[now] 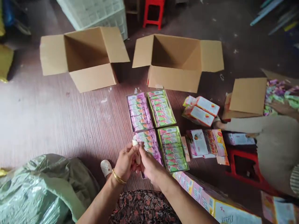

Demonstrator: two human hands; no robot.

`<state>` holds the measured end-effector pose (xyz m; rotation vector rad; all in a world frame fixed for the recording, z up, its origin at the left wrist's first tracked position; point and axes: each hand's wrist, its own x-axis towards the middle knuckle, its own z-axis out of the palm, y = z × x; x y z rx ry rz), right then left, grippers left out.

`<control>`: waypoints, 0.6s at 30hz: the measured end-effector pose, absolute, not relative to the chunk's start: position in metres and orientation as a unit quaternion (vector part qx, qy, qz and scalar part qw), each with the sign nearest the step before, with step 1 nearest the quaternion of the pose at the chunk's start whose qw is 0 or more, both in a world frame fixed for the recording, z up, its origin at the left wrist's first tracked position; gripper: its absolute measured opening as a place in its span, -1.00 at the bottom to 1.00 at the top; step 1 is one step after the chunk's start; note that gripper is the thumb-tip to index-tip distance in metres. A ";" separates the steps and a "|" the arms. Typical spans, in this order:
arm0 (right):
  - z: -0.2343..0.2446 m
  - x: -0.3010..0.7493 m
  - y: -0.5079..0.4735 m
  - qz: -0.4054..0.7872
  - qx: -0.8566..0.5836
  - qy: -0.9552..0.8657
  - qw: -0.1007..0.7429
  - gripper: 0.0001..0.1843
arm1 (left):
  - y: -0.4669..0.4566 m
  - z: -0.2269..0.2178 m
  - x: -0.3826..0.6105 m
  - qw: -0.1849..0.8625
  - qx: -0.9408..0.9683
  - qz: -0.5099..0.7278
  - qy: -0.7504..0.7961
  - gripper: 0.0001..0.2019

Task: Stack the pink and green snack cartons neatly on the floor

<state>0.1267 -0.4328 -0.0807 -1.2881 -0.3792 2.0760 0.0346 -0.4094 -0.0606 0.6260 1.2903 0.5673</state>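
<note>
My left hand (pixel 125 161), with a gold bangle at the wrist, and my right hand (pixel 146 160) meet in front of me. Both have their fingers closed around a small cream-white object (pixel 137 158), mostly hidden, whose kind I cannot make out. Just beyond and partly under them lies an open box of purple sachets (pixel 149 141). Another purple-sachet box (pixel 140 112) lies farther off. To the right are a box of green-and-pink sachets (pixel 173 151) and a similar one (pixel 161 108) behind it, all packed in rows.
Two open cardboard cartons (pixel 93 77) (pixel 174 77) stand ahead. A co-worker's arm (pixel 243 124) reaches in from the right toward white-topped boxes (pixel 203 112). A red stool (pixel 243 155) is beside that person. Printed boxes (pixel 203 197) lie front right; a greenish plastic sack (pixel 46 189) sits left.
</note>
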 end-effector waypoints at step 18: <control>-0.201 0.163 -0.261 -0.006 -0.695 -0.711 0.102 -0.40 | -0.249 -0.188 -0.018 0.597 0.461 0.188 0.630 -0.68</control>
